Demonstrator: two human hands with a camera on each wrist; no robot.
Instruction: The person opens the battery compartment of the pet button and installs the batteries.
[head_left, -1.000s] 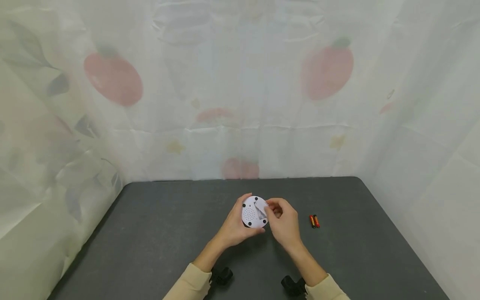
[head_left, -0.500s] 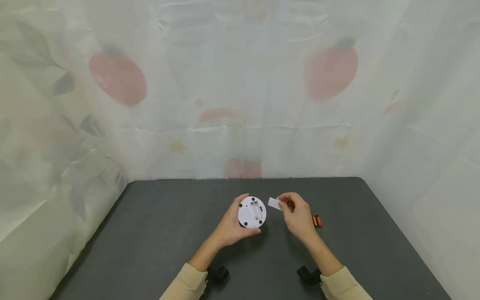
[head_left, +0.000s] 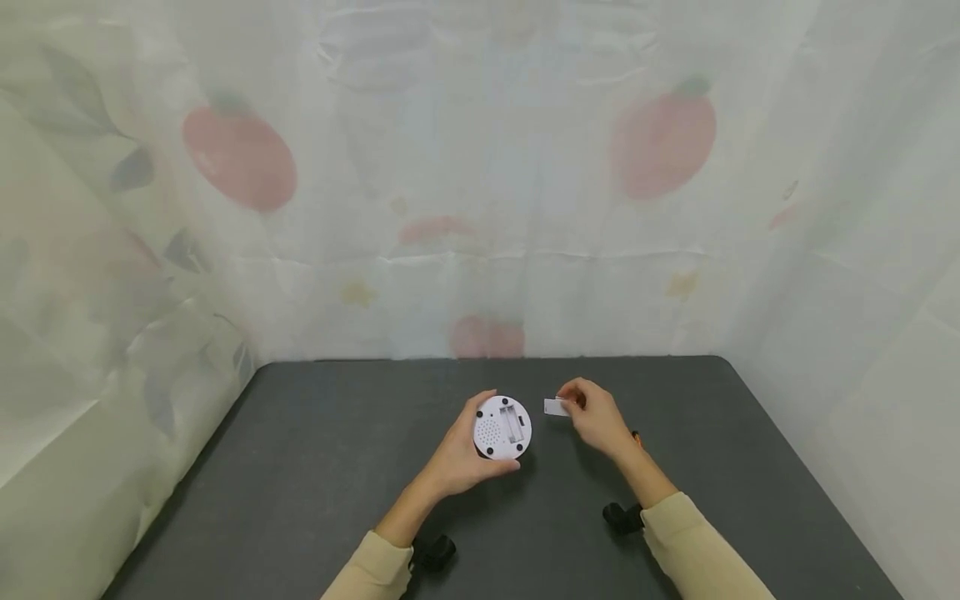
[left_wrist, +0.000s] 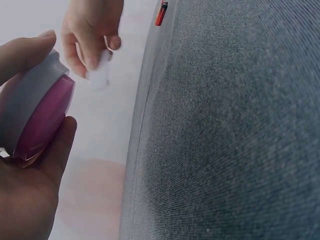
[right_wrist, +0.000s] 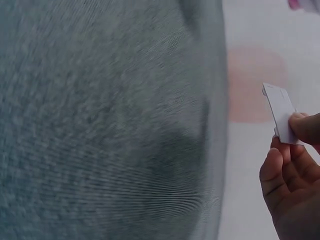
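While the left hand (head_left: 457, 457) gripped the round gadget (head_left: 502, 427), the right hand (head_left: 596, 414) pinched its cover (head_left: 556, 407) just beside it; compartment open, batteries (head_left: 636, 435) not yet loaded.

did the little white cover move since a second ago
Yes. The white cover, pinched by the right hand, has come off the round device and moved right, toward the batteries on the table.

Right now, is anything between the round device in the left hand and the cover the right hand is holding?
No. In the head view only bare table shows between the round device and the battery cover.
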